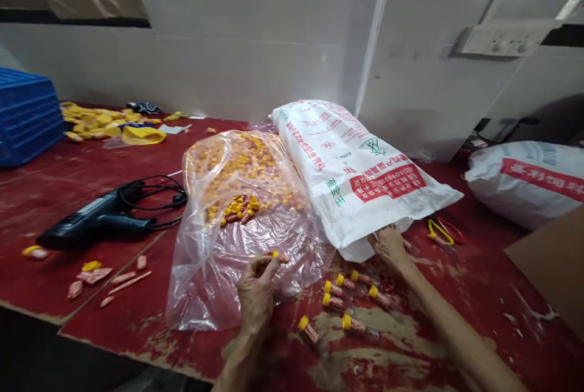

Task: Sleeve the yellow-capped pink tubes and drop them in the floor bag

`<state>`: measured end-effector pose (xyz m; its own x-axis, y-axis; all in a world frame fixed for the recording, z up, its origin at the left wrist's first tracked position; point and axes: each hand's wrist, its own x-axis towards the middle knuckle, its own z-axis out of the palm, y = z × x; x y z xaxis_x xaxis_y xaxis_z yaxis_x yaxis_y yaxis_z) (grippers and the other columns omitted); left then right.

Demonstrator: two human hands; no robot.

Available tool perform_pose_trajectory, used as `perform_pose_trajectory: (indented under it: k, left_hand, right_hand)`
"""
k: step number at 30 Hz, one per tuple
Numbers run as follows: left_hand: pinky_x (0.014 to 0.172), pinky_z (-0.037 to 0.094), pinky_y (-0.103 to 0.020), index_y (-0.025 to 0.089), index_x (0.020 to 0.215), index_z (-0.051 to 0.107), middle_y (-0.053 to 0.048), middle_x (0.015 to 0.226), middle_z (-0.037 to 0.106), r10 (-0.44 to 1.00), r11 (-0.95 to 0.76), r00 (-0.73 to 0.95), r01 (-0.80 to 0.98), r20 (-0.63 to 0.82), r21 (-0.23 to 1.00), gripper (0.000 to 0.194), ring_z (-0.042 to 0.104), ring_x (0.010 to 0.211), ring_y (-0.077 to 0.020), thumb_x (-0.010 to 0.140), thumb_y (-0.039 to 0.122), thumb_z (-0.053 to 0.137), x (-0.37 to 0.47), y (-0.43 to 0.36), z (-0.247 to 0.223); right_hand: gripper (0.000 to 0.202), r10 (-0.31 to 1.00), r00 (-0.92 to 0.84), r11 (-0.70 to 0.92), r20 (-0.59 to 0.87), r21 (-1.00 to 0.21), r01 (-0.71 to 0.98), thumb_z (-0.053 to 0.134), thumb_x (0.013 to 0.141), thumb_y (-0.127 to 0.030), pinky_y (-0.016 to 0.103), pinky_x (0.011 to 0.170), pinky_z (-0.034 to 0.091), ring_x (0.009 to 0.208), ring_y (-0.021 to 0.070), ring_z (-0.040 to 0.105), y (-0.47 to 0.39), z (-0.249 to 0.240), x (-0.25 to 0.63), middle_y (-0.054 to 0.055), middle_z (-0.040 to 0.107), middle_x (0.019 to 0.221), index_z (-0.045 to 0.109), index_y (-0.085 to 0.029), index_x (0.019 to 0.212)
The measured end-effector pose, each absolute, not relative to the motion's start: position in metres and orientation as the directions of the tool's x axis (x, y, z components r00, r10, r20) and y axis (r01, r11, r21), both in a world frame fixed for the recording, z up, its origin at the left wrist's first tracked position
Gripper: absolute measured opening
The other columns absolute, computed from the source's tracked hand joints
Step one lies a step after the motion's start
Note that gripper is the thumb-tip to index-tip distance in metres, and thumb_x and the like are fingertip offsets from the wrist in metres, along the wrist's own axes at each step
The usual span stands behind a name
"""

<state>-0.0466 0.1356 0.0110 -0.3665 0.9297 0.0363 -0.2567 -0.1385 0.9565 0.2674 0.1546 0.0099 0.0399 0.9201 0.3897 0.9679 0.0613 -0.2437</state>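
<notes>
My left hand pinches a small yellow-capped piece with a pink printed sleeve, held over the front of a clear plastic bag. Many similar yellow-and-pink pieces fill the back of that bag. My right hand reaches into the mouth of a white printed sack; its fingertips are hidden there. Between my arms lie several clear tubes with yellow caps and pink printed sleeves, among them one tube near the front.
A dark heat gun with a coiled cord lies left, near loose pink scraps. Behind it are a blue crate and yellow pieces. Yellow-and-red-handled scissors, another white sack and cardboard are right.
</notes>
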Motion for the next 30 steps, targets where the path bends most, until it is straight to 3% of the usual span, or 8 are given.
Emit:
perform_pose_trajectory:
  k: [4, 6, 8, 19, 26, 30]
  left_hand:
    - [0.067, 0.051, -0.027, 0.016, 0.063, 0.060, 0.002, 0.066, 0.066, 0.952, 0.044, -0.230, -0.548, -0.201, 0.835, 0.027, 0.063, 0.064, -0.0131, 0.049, 0.027, 0.081, -0.013, 0.099, 0.010]
    - [0.063, 0.051, -0.024, 0.015, 0.063, 0.059, 0.003, 0.065, 0.065, 0.954, 0.125, -0.141, -0.617, -0.265, 0.777, 0.029, 0.063, 0.062, -0.0118, 0.047, 0.025, 0.082, 0.008, 0.084, 0.010]
    - [0.061, 0.052, -0.024, 0.015, 0.065, 0.059, 0.003, 0.066, 0.065, 0.955, 0.192, -0.050, -0.646, -0.292, 0.739, 0.029, 0.063, 0.060, -0.0115, 0.050, 0.026, 0.082, 0.025, 0.072, 0.011]
    - [0.070, 0.052, -0.027, 0.015, 0.062, 0.061, 0.001, 0.068, 0.066, 0.952, 0.140, -0.104, -0.689, -0.287, 0.712, 0.031, 0.064, 0.066, -0.0118, 0.046, 0.026, 0.084, 0.030, 0.056, 0.013]
    - [0.067, 0.053, -0.025, 0.015, 0.062, 0.060, 0.001, 0.065, 0.066, 0.958, 0.165, -0.059, -0.689, -0.281, 0.706, 0.030, 0.064, 0.064, -0.0120, 0.048, 0.026, 0.084, 0.031, 0.053, 0.011]
    - [0.059, 0.054, -0.025, 0.016, 0.080, 0.065, -0.001, 0.077, 0.069, 0.961, 0.218, 0.012, -0.644, -0.276, 0.733, 0.031, 0.066, 0.065, -0.0147, 0.057, 0.031, 0.080, 0.035, 0.045, 0.011]
  right_hand:
    - [0.031, 0.934, 0.032, 0.144, 0.357, -0.457, 0.878, 0.041, 0.088, -0.027, 0.036, 0.081, 0.048, 0.092, 0.0202, 0.061, 0.089, 0.007, 0.268, 0.010, 0.065, 0.100, 0.061, -0.015, 0.108]
    - [0.032, 0.950, -0.020, 0.201, 0.310, -0.563, 0.802, 0.040, 0.089, -0.030, 0.032, 0.079, 0.049, 0.092, 0.0182, 0.061, 0.058, 0.013, 0.258, 0.008, 0.065, 0.103, 0.060, -0.018, 0.111]
    - [0.031, 0.954, -0.071, 0.238, 0.290, -0.595, 0.767, 0.042, 0.089, -0.030, 0.032, 0.082, 0.048, 0.096, 0.0183, 0.061, 0.034, 0.019, 0.246, 0.007, 0.065, 0.107, 0.060, -0.021, 0.112]
    - [0.032, 0.874, -0.197, 0.417, 0.445, -0.477, 0.774, 0.041, 0.085, -0.021, 0.033, 0.079, 0.051, 0.093, 0.0194, 0.062, 0.017, 0.017, 0.218, 0.007, 0.067, 0.101, 0.061, -0.022, 0.110]
    - [0.032, 0.874, -0.120, 0.379, 0.470, -0.507, 0.774, 0.041, 0.086, -0.024, 0.033, 0.081, 0.051, 0.094, 0.0199, 0.062, 0.013, 0.013, 0.208, 0.007, 0.067, 0.101, 0.061, -0.023, 0.111]
    - [0.032, 0.879, -0.159, 0.391, 0.449, -0.490, 0.779, 0.042, 0.087, -0.023, 0.037, 0.085, 0.050, 0.097, 0.0209, 0.061, 0.013, 0.010, 0.202, 0.008, 0.066, 0.104, 0.060, -0.023, 0.113]
